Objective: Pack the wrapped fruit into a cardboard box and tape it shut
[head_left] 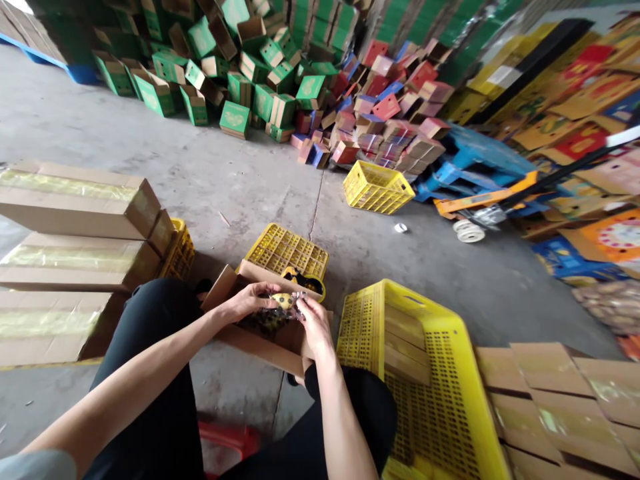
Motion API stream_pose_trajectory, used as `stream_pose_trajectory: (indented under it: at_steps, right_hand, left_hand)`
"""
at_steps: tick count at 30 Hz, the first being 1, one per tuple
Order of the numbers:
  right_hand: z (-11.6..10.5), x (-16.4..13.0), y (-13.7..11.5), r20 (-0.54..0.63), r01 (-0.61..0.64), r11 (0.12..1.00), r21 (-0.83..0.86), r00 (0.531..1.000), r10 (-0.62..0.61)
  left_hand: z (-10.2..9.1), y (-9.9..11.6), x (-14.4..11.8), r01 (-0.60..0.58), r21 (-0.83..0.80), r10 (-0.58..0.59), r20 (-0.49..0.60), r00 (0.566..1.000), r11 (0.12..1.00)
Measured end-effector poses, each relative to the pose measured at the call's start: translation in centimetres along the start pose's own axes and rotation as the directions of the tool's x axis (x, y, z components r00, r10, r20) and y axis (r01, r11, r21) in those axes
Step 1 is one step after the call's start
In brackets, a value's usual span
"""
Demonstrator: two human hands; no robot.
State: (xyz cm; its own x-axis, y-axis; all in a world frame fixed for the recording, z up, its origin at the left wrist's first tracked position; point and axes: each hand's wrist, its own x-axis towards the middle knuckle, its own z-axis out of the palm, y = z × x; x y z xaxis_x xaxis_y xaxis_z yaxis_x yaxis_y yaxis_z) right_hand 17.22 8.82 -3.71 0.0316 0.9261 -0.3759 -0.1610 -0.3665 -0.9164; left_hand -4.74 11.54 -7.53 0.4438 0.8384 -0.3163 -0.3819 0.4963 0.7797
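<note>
Between my two hands is a small yellow item with dark spots [285, 301], in what looks like clear crinkled plastic; its exact kind I cannot make out. My left hand [251, 300] has its fingers closed on the item's left end. On the other side, my right hand [314, 320] pinches the plastic at the right end. Just below both hands stands an open cardboard box [267, 350] between my knees, with dark and yellow contents partly hidden by my hands. A black and yellow object [303, 280] lies just past the box's far flap.
An upturned yellow crate [280, 243] sits beyond the box. To the right is a large yellow basket [440, 393] with cardboard inside. Taped cartons [65, 260] are stacked at left. Further off are another yellow crate [377, 187], a pallet jack [490, 200] and heaped green boxes [235, 119].
</note>
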Motion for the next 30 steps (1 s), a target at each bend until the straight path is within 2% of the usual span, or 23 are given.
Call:
stream_pose_trajectory:
  at_steps: [3,12,18,21,24,30]
  right_hand:
    - [-0.3,0.3,0.3,-0.009,0.026,0.999,-0.022,1.000,-0.026]
    - [-0.1,0.2,-0.2,0.054,0.112,0.991,-0.069,0.993,-0.108]
    - [0.1,-0.2,-0.7,0.080,0.102,0.988,-0.116,0.992,-0.093]
    - [-0.1,-0.2,-0.5,0.075,0.107,0.978,-0.178,0.993,-0.095]
    - [-0.3,0.0,-0.1,0.075,0.092,0.982,-0.165,0.994,-0.081]
    - [0.2,-0.2,0.1,0.178,0.049,0.993,-0.111,0.984,-0.029]
  left_hand:
    - [-0.1,-0.2,0.1,0.021,0.020,-0.021,-0.025,0.999,1.000]
    - [-0.3,-0.1,0.3,-0.047,0.130,0.054,-0.048,0.997,0.990]
    - [-0.2,0.0,0.3,-0.068,0.158,0.074,-0.032,0.997,0.985]
    - [-0.2,-0.1,0.1,-0.036,0.125,0.042,-0.048,0.998,0.992]
    - [-0.2,-0.1,0.1,0.002,0.083,0.005,-0.089,0.996,0.997]
    - [0.0,0.3,-0.1,-0.045,0.129,0.061,-0.122,0.991,0.991]
